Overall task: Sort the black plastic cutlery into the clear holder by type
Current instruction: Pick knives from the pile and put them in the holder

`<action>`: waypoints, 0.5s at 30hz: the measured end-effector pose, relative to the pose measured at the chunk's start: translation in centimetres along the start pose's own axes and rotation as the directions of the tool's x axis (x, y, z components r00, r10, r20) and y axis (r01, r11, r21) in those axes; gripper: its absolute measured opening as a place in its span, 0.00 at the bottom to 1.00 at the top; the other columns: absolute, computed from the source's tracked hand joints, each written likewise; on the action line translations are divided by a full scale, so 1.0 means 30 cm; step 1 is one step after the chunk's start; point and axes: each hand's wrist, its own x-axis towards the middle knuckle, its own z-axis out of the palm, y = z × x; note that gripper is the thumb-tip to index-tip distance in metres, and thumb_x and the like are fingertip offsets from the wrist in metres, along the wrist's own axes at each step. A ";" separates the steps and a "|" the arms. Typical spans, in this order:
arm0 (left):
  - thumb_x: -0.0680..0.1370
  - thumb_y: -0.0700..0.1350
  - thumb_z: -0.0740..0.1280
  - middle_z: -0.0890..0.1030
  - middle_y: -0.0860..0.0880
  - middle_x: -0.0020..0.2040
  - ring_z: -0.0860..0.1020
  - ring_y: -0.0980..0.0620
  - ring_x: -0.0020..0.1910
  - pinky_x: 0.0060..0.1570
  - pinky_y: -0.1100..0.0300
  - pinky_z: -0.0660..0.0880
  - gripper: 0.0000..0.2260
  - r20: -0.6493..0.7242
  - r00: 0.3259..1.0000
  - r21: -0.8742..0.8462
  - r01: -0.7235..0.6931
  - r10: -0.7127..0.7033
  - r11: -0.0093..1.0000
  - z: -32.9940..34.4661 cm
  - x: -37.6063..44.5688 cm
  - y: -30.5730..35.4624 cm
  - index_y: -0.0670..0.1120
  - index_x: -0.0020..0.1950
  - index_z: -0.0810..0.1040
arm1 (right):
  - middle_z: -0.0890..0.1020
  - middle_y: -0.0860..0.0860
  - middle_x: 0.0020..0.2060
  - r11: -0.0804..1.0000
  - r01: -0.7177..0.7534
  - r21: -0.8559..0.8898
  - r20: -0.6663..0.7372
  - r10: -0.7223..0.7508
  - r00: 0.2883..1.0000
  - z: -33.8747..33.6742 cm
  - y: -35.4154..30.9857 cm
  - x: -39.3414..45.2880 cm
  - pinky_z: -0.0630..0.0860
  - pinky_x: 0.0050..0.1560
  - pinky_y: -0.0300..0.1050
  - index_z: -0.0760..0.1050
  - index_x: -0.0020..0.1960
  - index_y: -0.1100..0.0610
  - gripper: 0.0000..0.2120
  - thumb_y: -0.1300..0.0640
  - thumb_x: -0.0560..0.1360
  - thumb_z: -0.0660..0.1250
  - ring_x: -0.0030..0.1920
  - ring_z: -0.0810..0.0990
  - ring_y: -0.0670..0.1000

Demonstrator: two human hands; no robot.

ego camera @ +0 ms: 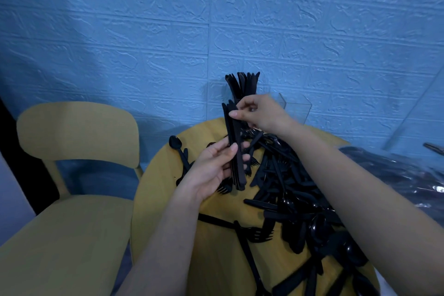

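Black, thin plastic: the bundle point(234, 149) you have stood upright looks like knives, though the blur keeps me from being sure of every piece. Your left hand point(213, 168) is curled round its lower half, thumb across the front, fingers wrapped behind. Your right hand point(258, 113) pinches the top ends with fingertip and thumb, seemingly squaring them up. The holder point(296, 109) stands at the far edge of the table point(156, 190), against the wall, with one compartment already packed with upright pieces point(242, 84); the section to its right looks empty. The pile point(295, 190) of forks, spoons and knives lies loose on the table under your right forearm. These pieces are probably very light, smooth and a bit springy, so a stack will likely fan or slide if you grip loosely. Hold the bundle by the handles near the middle, firmly, and keep a finger under the lower ends when you lower it into its compartment.
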 end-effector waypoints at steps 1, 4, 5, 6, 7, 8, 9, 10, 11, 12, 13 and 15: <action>0.80 0.38 0.61 0.85 0.52 0.46 0.82 0.55 0.41 0.40 0.61 0.80 0.10 0.002 1.000 0.010 0.003 -0.003 1.000 -0.001 0.000 -0.001 0.48 0.57 0.77 | 0.73 0.47 0.27 0.997 0.010 -0.074 -0.007 -0.010 1.000 0.006 0.005 0.001 0.67 0.28 0.32 0.74 0.42 0.57 0.10 0.53 0.72 0.73 0.23 0.71 0.40; 0.79 0.37 0.62 0.85 0.52 0.45 0.82 0.55 0.40 0.39 0.60 0.80 0.10 -0.035 0.999 0.002 0.000 0.000 1.000 -0.008 0.003 -0.005 0.48 0.57 0.77 | 0.75 0.45 0.28 0.989 0.023 -0.144 -0.034 -0.028 0.999 0.003 0.029 -0.002 0.68 0.29 0.33 0.74 0.41 0.55 0.11 0.49 0.72 0.72 0.25 0.71 0.41; 0.79 0.37 0.62 0.85 0.52 0.44 0.82 0.55 0.39 0.39 0.60 0.80 0.10 -0.057 0.998 -0.008 -0.006 0.005 1.000 -0.011 0.005 -0.006 0.47 0.57 0.78 | 0.75 0.44 0.27 0.987 0.027 -0.158 -0.040 -0.034 0.999 -0.009 0.037 -0.006 0.69 0.29 0.33 0.74 0.40 0.54 0.10 0.50 0.73 0.71 0.25 0.71 0.40; 0.79 0.37 0.63 0.85 0.51 0.44 0.82 0.55 0.39 0.39 0.59 0.80 0.09 -0.083 0.997 -0.018 -0.012 0.010 1.000 -0.015 0.007 -0.008 0.46 0.56 0.78 | 0.76 0.43 0.28 0.979 0.037 -0.201 -0.019 -0.041 0.999 -0.023 0.049 -0.010 0.70 0.32 0.34 0.74 0.40 0.53 0.08 0.51 0.74 0.70 0.26 0.72 0.40; 0.79 0.37 0.63 0.85 0.51 0.45 0.82 0.55 0.39 0.39 0.59 0.80 0.09 -0.108 0.994 -0.027 -0.017 0.014 0.999 -0.018 0.010 -0.010 0.45 0.56 0.78 | 0.78 0.43 0.31 0.959 0.053 -0.280 0.049 -0.041 0.998 -0.040 0.059 -0.014 0.71 0.37 0.36 0.76 0.40 0.52 0.06 0.53 0.75 0.69 0.30 0.74 0.41; 0.78 0.37 0.63 0.85 0.50 0.45 0.82 0.54 0.40 0.40 0.58 0.80 0.09 -0.131 0.991 -0.034 -0.022 0.017 0.999 -0.021 0.012 -0.011 0.45 0.55 0.78 | 0.78 0.43 0.35 0.919 0.076 -0.387 0.163 -0.013 0.987 -0.054 0.068 -0.018 0.71 0.42 0.38 0.77 0.43 0.52 0.03 0.56 0.75 0.69 0.35 0.75 0.42; 0.78 0.37 0.63 0.85 0.50 0.46 0.83 0.54 0.40 0.40 0.58 0.80 0.09 -0.149 0.989 -0.037 -0.025 0.019 0.999 -0.023 0.014 -0.013 0.45 0.55 0.78 | 0.78 0.43 0.38 0.859 0.116 -0.499 0.296 0.043 0.954 -0.059 0.072 -0.026 0.70 0.46 0.38 0.79 0.46 0.52 0.01 0.57 0.75 0.69 0.40 0.76 0.43; 0.78 0.37 0.63 0.85 0.50 0.46 0.83 0.54 0.41 0.40 0.58 0.80 0.09 -0.165 0.986 -0.039 -0.028 0.021 0.999 -0.024 0.015 -0.014 0.46 0.55 0.78 | 0.78 0.43 0.41 0.792 0.160 -0.589 0.411 0.124 0.903 -0.054 0.077 -0.034 0.68 0.48 0.38 0.80 0.49 0.53 0.04 0.58 0.75 0.69 0.44 0.76 0.44; 0.78 0.37 0.63 0.85 0.50 0.46 0.83 0.53 0.41 0.40 0.58 0.80 0.09 -0.177 0.984 -0.041 -0.031 0.023 0.999 -0.025 0.015 -0.015 0.46 0.55 0.79 | 0.78 0.43 0.42 0.737 0.193 -0.648 0.491 0.211 0.845 -0.042 0.084 -0.041 0.68 0.48 0.38 0.80 0.52 0.54 0.07 0.58 0.75 0.69 0.47 0.76 0.44; 0.78 0.37 0.63 0.85 0.49 0.46 0.83 0.53 0.41 0.41 0.58 0.81 0.09 -0.185 0.982 -0.047 -0.034 0.025 0.998 -0.025 0.015 -0.014 0.46 0.54 0.79 | 0.78 0.44 0.44 0.701 0.214 -0.681 0.536 0.277 0.798 -0.028 0.087 -0.050 0.67 0.48 0.38 0.80 0.54 0.54 0.09 0.57 0.75 0.69 0.49 0.76 0.46; 0.78 0.37 0.63 0.85 0.49 0.46 0.83 0.53 0.41 0.41 0.58 0.81 0.09 -0.190 0.982 -0.055 -0.038 0.026 0.998 -0.025 0.015 -0.014 0.47 0.54 0.79 | 0.78 0.45 0.47 0.668 0.243 -0.703 0.559 0.308 0.770 -0.014 0.092 -0.056 0.69 0.47 0.39 0.80 0.56 0.54 0.11 0.57 0.74 0.70 0.51 0.76 0.47; 0.78 0.37 0.63 0.85 0.50 0.46 0.83 0.53 0.41 0.41 0.58 0.81 0.09 -0.191 0.981 -0.061 -0.043 0.031 0.997 -0.025 0.016 -0.012 0.47 0.54 0.79 | 0.78 0.48 0.54 0.587 0.324 -0.742 0.582 0.326 0.745 0.006 0.102 -0.064 0.73 0.51 0.44 0.77 0.60 0.53 0.16 0.54 0.73 0.71 0.57 0.75 0.50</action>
